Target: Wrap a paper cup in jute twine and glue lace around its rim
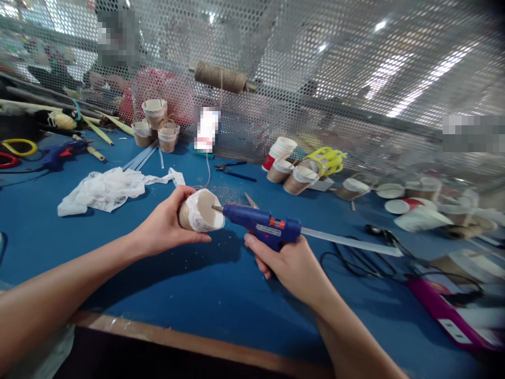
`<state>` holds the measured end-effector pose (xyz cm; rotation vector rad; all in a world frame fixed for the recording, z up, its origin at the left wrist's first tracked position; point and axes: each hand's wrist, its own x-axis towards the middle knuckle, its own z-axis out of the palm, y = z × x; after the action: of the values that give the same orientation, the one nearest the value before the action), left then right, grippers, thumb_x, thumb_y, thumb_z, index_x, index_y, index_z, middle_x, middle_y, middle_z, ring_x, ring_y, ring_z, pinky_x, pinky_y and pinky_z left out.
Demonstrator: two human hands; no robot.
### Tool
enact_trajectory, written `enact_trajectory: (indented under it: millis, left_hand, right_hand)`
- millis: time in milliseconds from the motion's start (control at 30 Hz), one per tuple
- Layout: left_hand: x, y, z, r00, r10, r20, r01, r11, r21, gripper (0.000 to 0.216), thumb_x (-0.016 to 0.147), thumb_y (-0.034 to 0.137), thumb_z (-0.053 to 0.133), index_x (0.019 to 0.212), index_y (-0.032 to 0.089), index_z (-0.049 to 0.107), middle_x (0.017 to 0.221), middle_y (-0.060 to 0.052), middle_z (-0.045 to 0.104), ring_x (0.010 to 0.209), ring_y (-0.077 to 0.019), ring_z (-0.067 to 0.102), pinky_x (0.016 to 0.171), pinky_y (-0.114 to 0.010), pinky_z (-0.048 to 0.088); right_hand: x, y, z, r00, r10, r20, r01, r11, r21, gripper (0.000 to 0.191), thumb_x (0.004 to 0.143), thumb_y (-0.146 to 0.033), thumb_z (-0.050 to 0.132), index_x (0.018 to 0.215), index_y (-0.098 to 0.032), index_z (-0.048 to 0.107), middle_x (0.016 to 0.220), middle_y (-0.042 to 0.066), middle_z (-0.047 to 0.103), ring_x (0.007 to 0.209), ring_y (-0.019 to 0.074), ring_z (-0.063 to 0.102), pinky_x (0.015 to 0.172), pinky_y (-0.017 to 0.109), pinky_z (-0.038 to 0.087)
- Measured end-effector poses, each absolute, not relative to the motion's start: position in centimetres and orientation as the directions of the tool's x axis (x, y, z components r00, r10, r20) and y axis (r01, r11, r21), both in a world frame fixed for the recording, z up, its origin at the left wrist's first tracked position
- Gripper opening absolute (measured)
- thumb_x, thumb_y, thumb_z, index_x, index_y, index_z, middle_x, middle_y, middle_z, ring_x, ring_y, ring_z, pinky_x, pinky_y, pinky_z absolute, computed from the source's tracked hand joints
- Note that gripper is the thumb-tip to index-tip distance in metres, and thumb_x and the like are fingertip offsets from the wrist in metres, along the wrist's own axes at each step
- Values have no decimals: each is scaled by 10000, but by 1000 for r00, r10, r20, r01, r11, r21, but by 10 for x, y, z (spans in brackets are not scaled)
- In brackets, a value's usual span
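My left hand (165,221) is wrapped round a paper cup (202,211) covered in twine, with white lace round its rim, tilted so its mouth faces right. In my right hand (282,258) is a blue glue gun (256,221), its metal nozzle at the cup's mouth; whether it touches the rim I cannot tell. A long clear glue stick (351,241) sticks out of the gun's back. Left of the cup lies a heap of white lace (104,189) on the blue table.
Finished small baskets (153,113) are stacked at the back left, near a phone (206,129). Pliers (236,171) lie behind the cup. More cups (302,179) stand back right. A second glue gun (63,152) rests at left, a purple power strip (445,316) at right. A mesh screen (335,63) rises behind.
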<state>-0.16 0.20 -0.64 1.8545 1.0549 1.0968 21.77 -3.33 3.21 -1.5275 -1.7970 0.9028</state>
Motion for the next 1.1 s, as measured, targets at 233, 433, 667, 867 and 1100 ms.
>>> enact_trajectory:
  millis: [233,433,667,867,1100]
  left_hand:
    - [-3,2,-8,359,884,299,286,-409,866,630,600,367,762,1068,196,377,1036,-66,541,922,-217,530,800,-371,462]
    - [-3,3,-4,369,899,234,197,-322,926,629,575,336,777,1041,189,381,954,-30,521,860,-188,529,768,-330,460]
    - [-6,1,6,564,822,79,48,-128,991,574,593,306,761,1043,142,445,865,-25,551,724,-136,511,634,-250,429]
    - [-7,0,5,676,736,28,-98,53,994,596,646,384,728,1107,128,451,761,-11,534,565,-79,409,493,-205,334]
    - [-8,0,4,674,738,37,-95,36,995,597,643,377,730,1114,122,465,708,8,520,583,-85,409,524,-208,338]
  right_hand:
    - [226,-31,37,-180,982,58,613,158,-774,360,794,-393,536,499,-192,500,373,-29,484,344,94,467,434,248,448]
    - [228,-31,41,-212,976,-51,653,103,-750,391,775,-381,554,446,-204,440,358,-30,475,331,84,451,413,231,431]
    - [236,-32,43,-242,969,40,557,172,-812,318,784,-406,552,553,-198,483,390,-51,454,344,79,423,374,215,386]
    - [236,-37,39,-228,956,184,646,290,-706,296,798,-369,542,546,-226,482,426,-28,490,391,117,479,382,243,397]
    - [234,-39,35,-203,943,262,730,324,-602,200,785,-387,557,660,-235,590,585,32,598,672,216,623,443,273,440]
